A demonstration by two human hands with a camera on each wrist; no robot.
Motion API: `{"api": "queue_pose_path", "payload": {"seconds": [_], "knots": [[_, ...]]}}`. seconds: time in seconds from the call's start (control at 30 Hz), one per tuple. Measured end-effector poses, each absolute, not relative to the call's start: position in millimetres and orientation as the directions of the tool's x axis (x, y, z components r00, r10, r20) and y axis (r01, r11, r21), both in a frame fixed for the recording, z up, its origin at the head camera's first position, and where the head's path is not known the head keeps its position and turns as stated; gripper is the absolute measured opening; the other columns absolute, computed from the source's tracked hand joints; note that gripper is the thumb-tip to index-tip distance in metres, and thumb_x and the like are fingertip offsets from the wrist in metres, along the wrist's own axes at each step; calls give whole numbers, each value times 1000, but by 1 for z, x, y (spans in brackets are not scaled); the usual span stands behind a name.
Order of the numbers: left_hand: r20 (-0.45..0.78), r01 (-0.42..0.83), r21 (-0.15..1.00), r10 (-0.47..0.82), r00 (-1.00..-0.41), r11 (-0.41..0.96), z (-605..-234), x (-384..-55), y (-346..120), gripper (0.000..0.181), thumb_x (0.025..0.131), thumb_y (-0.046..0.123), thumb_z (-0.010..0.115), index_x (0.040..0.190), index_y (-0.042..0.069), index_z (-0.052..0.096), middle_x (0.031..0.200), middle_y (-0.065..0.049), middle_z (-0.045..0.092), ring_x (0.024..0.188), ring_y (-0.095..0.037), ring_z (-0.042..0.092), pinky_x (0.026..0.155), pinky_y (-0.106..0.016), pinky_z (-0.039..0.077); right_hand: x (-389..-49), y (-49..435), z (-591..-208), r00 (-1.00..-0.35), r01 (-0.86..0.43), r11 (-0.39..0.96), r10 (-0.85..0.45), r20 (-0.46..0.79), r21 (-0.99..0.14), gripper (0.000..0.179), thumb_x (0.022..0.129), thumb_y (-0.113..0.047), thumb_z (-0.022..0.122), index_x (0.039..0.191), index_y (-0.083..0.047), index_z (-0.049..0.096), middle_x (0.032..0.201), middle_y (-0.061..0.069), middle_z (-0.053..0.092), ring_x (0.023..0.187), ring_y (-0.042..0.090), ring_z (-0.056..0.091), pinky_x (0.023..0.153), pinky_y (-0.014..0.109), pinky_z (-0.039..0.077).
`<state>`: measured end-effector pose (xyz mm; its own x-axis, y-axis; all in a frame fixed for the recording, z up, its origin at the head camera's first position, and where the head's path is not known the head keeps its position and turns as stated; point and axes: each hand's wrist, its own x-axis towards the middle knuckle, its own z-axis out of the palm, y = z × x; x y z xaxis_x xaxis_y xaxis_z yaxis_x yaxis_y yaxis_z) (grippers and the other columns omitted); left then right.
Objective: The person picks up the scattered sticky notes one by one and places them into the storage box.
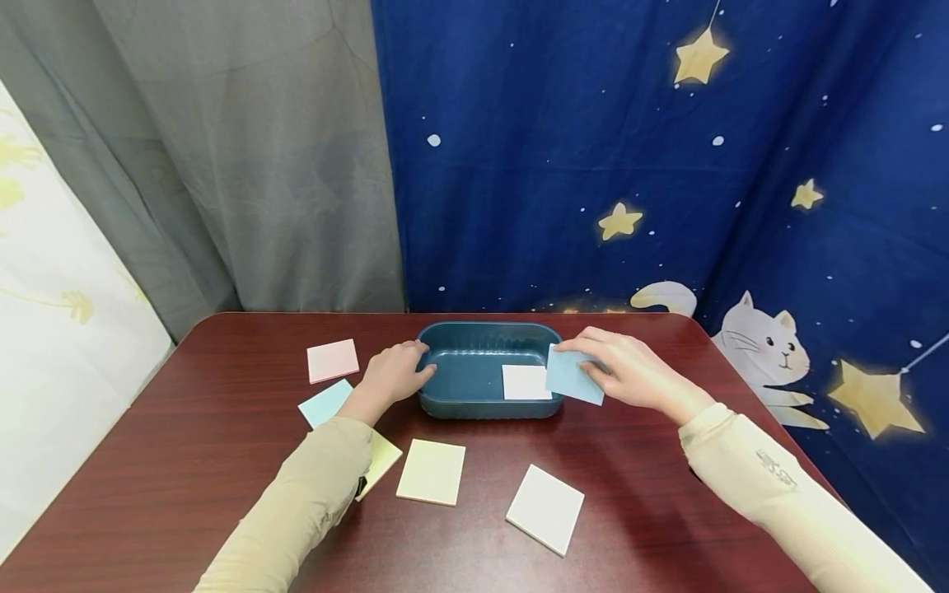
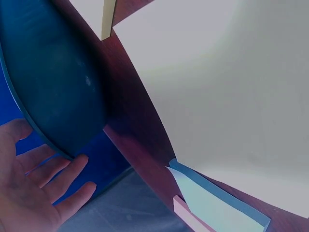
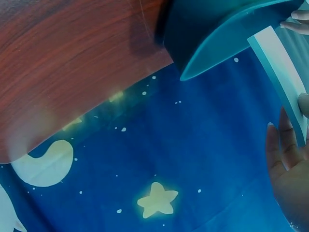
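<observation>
My right hand (image 1: 626, 366) pinches a light blue sticky note pad (image 1: 572, 377) between thumb and fingers, over the right end of a dark teal tub (image 1: 463, 408). Seen edge-on in the right wrist view, the pad (image 3: 277, 72) shows its thickness. A white sticky note pad (image 1: 525, 383) lies inside the tub, toward its right end. My left hand (image 1: 393, 372) touches the tub's left end, its fingers loosely spread at the rim (image 2: 36, 128) in the left wrist view.
On the dark red table (image 1: 222, 428) lie a pink pad (image 1: 332, 361), another light blue pad (image 1: 326, 402), a yellow pad (image 1: 381, 463) partly under my left sleeve, a pale yellow pad (image 1: 432, 471) and a white pad (image 1: 546, 509). Curtains (image 1: 519, 165) hang behind the table.
</observation>
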<state>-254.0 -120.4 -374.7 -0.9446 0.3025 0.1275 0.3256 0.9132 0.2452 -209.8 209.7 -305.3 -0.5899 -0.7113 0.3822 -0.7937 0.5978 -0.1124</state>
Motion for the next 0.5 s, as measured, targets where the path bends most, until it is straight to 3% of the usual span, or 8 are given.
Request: {"api": "queue_pose_path", "payload": {"seconds": [0.5], "knots": [[125, 326, 243, 304, -944, 914, -375, -255, -120, 47, 86, 31, 56, 121, 1, 52, 121, -17, 50, 104, -30, 51, 81, -46, 43, -220, 202, -300, -600, -783, 613, -703, 382, -103, 38, 80, -2, 59, 114, -18, 58, 96, -4, 54, 74, 7, 50, 60, 24, 44]]}}
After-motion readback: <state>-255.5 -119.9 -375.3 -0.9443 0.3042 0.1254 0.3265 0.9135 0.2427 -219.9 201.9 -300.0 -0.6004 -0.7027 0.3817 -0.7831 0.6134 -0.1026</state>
